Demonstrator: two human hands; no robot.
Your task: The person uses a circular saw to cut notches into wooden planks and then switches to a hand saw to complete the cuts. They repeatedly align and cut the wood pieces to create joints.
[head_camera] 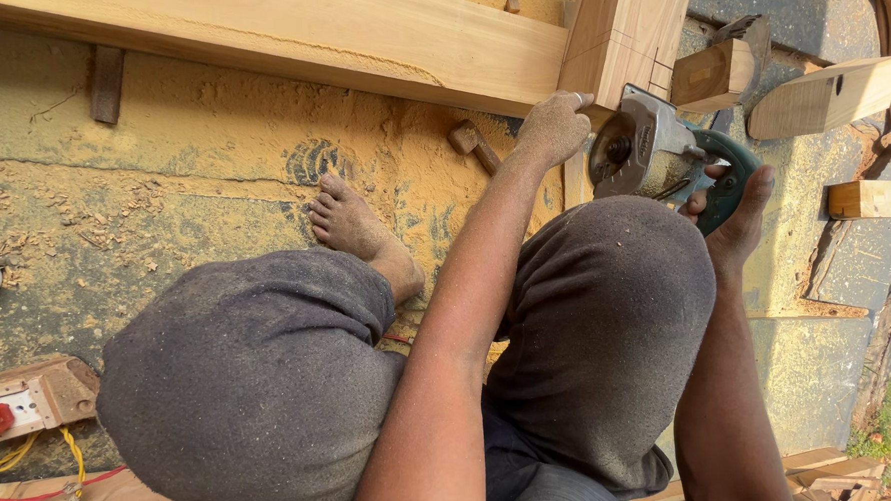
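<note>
My left hand [554, 125] rests with curled fingers against the joint of a pale wooden frame [356, 34], where a long beam meets an upright post [621, 27]. My right hand [734, 213] grips the green handle of a hand-held circular saw [652, 156]. The saw's silver guard sits just below the post, above my right knee. Both my knees in dusty grey shorts fill the foreground, and my bare left foot [349, 220] stands on the sawdust.
Sawdust covers the concrete floor [210, 141]. A wooden mallet [473, 144] lies by the beam. Offcut blocks [862, 199] and a shaped board [824, 99] lie at the right. A socket box [31, 399] with red and yellow wires sits at the lower left.
</note>
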